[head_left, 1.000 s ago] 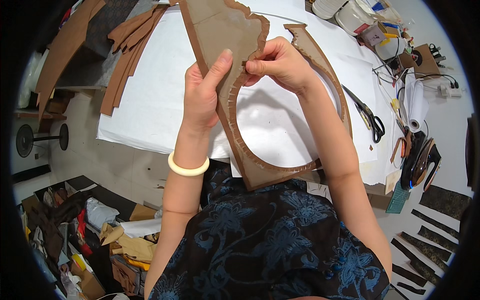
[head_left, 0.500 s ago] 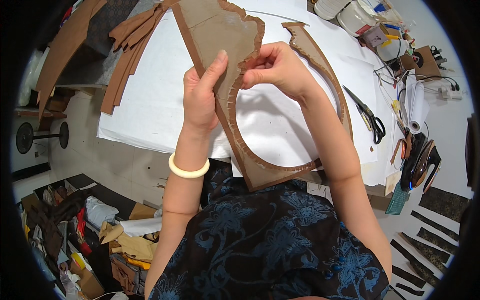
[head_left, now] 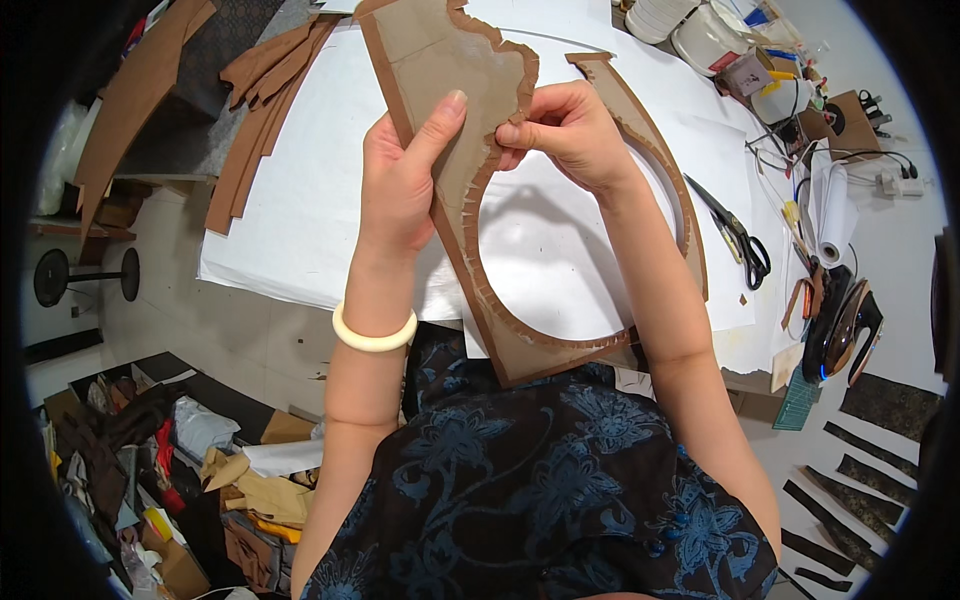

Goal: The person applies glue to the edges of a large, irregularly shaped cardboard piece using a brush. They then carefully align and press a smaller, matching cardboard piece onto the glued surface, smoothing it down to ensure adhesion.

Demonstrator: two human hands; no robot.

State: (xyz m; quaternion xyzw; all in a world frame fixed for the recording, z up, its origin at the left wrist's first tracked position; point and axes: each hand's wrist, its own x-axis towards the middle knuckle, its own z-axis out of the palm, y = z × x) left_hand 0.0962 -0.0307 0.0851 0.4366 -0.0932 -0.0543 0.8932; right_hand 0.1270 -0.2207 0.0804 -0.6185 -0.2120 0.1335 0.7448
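A large flat panel [head_left: 440, 60], greyish-tan with a folded brown fabric border, is tilted up off the white paper and frames a big rounded opening. Small snips run along its curved inner edge [head_left: 474, 240], and the upper part of that edge is wavy. My left hand [head_left: 400, 190] grips the panel's left arm, thumb flat on top and fingers tucked underneath. At the wavy part, my right hand [head_left: 575, 135] pinches the snipped brown border between thumb and fingers. The panel's right arm [head_left: 625, 100] curves behind my right forearm.
White paper [head_left: 290, 210] covers the table. Black-handled scissors [head_left: 738, 235] lie at right, beyond them a paper roll [head_left: 830, 215] and an iron [head_left: 850, 325]. Brown strips [head_left: 260, 130] lie at the left edge. Tubs [head_left: 710, 40] stand far right; a scrap heap [head_left: 180, 470] fills the lower left.
The panel's upper part has shifted slightly right and down. My right thumb has moved up and closed onto the snipped border, where it stood a little apart before. The left hand keeps its grip.
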